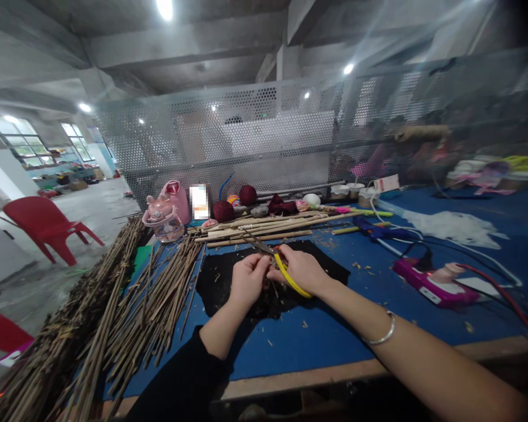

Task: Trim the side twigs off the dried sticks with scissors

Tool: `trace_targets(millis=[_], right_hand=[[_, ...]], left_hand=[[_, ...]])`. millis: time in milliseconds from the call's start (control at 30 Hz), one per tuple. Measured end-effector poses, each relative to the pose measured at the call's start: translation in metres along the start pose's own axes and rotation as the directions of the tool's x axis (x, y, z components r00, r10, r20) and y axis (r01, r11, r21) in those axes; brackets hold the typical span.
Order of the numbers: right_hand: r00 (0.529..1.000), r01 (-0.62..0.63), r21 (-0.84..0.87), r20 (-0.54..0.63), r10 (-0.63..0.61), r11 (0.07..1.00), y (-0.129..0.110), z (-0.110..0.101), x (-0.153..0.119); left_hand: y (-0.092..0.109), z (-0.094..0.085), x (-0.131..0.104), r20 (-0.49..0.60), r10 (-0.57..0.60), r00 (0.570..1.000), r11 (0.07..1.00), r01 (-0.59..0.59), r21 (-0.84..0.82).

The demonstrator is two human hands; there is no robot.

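Observation:
My right hand (300, 269) is closed around yellow-handled scissors (293, 281), whose dark blades point up and to the left. Beside it, my left hand (247, 279) has its thumb and fingers pinched together, and what sits between them is too small to make out. Both hands meet over a black cloth (330, 262) on the blue table (317, 346). Some thin dark twigs (270, 296) show below the fingers. Small pale scraps are scattered on the cloth and table.
Brown sticks (158, 305) lie left of the cloth, beside a larger bundle (79, 316). Pale rods (264, 224) lie behind it, near dark red yarn balls (247, 195). A purple power strip (435, 284), cables and a blue glue gun (381, 230) are at the right.

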State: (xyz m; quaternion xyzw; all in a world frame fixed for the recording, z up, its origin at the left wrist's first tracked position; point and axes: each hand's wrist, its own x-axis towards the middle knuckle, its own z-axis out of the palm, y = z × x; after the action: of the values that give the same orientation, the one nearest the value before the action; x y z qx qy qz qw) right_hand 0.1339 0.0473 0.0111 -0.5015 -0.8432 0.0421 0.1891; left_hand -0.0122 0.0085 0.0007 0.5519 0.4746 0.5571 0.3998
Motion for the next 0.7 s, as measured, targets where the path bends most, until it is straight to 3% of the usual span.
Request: trace_targets(millis=[200, 533, 700], right_hand=[[0.998, 0.054, -0.026, -0.025, -0.055, 0.998, -0.0005, 0.0032, -0.0011], [1.000, -0.023, 0.066, 0.018, 0.022, 0.998, -0.0041, -0.0012, -0.0001], [0.999, -0.046, 0.046, 0.007, 0.046, 0.998, -0.0002, 0.0014, 0.0015]], left_hand=[[-0.0011, 0.0010, 0.0001, -0.027, -0.048, 0.998, 0.999, 0.048, 0.024], [-0.0002, -0.0014, 0.0001, -0.069, 0.044, 0.997, 0.995, -0.037, 0.095], [-0.0017, -0.0009, 0.0005, -0.052, 0.006, 0.999, 0.998, -0.003, 0.070]])
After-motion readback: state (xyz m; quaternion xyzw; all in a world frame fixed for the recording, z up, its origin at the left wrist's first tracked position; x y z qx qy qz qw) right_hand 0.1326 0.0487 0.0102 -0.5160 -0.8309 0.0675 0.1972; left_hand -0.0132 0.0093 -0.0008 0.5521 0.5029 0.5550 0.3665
